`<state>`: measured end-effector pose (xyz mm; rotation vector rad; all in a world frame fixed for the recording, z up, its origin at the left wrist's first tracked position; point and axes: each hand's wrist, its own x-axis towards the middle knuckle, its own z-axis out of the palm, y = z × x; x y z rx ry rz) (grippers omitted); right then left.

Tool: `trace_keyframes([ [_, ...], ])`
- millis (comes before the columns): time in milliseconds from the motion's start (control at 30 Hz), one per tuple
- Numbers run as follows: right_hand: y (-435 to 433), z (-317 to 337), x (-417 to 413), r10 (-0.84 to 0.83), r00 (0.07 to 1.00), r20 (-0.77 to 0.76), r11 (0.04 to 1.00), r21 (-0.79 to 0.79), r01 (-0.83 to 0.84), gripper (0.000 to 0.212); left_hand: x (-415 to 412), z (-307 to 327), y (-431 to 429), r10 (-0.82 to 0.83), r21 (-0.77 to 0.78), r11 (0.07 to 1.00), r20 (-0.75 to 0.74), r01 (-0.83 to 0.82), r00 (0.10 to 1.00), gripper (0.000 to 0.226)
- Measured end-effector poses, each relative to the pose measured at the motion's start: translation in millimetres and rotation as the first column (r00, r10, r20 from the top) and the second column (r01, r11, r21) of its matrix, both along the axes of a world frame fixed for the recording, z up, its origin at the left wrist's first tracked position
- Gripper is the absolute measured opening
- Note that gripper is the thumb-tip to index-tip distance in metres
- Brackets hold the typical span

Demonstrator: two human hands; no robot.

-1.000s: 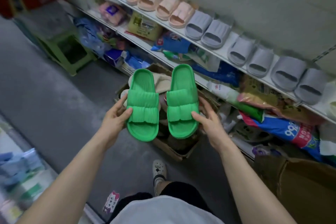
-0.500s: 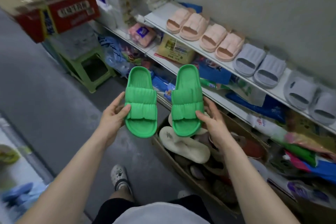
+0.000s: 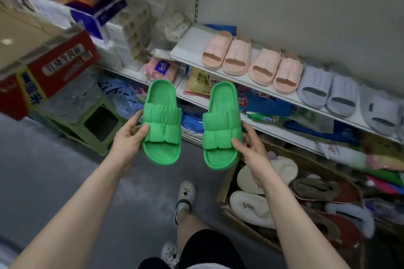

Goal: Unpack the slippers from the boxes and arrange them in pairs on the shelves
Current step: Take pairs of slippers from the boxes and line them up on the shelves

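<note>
I hold two bright green slide slippers in the air in front of the shelves. My left hand (image 3: 129, 137) grips the left green slipper (image 3: 162, 122) by its side. My right hand (image 3: 251, 146) grips the right green slipper (image 3: 222, 125) at its strap. The white shelf (image 3: 188, 50) behind them carries two pairs of pink slippers (image 3: 251, 61) and, to their right, grey slippers (image 3: 328, 91) in pairs. The shelf's left end, beside the pink ones, is bare. An open cardboard box (image 3: 223, 194) on the floor at lower right holds several fluffy slippers.
A red carton (image 3: 54, 65) rests on a green stool (image 3: 87, 120) at left. Packaged goods crowd the lower shelf (image 3: 284, 135) and the tissue stacks (image 3: 122, 28) at upper left. Grey floor (image 3: 54, 181) lies between the stool and my feet.
I have moved left along the shelf with the green slippers; the pink pairs and the shelf's left end have come into view, and the two slippers are held further apart.
</note>
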<state>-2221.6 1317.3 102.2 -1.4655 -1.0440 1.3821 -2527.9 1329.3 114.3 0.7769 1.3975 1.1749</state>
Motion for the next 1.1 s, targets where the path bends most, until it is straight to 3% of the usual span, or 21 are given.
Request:
trace_keyframes([
  [333, 176.6, 0.7, -69.8, 0.074, 0.992, 0.1, 0.997, 0.017, -0.076, 0.065, -47.5, -8.4, 172.4, -0.041, -0.004, 0.999, -0.074, 0.041, 0.996, 0.051],
  [700, 340.8, -8.0, -138.7, 0.089, 0.977, 0.194, 0.995, -0.053, -0.08, 0.07, -74.7, -14.1, 301.8, -0.044, -0.049, 0.998, -0.117, 0.039, 0.992, 0.05],
  [767, 357.6, -5.3, -138.3, 0.112, 0.888, 0.446, 0.994, -0.041, -0.104, 0.062, -78.9, -20.5, 320.1, -0.074, -0.071, 0.995, -0.119, 0.066, 0.99, 0.049],
  [867, 370.8, 0.5, -136.5, 0.123, 0.489, 0.864, 0.989, -0.064, -0.134, 0.052, -85.3, -29.3, 342.8, -0.112, -0.105, 0.989, -0.108, 0.101, 0.988, 0.05],
  [900, 373.6, 2.3, -137.8, 0.078, 0.413, 0.908, 0.99, -0.02, -0.142, 0.051, -87.2, -31.8, 348.7, -0.124, -0.108, 0.988, -0.11, 0.112, 0.986, 0.05],
  [1000, 384.7, 3.3, -149.1, 0.023, 0.398, 0.917, 0.936, 0.12, -0.331, 0.07, -93.1, -34.8, 362.7, -0.159, -0.109, 0.983, -0.117, 0.147, 0.98, 0.05],
  [1100, 401.5, 1.3, -160.7, 0.234, 0.242, 0.942, 0.845, -0.074, -0.53, 0.096, -97.2, -34.0, 374.3, -0.184, -0.104, 0.98, -0.135, 0.171, 0.974, 0.049],
])
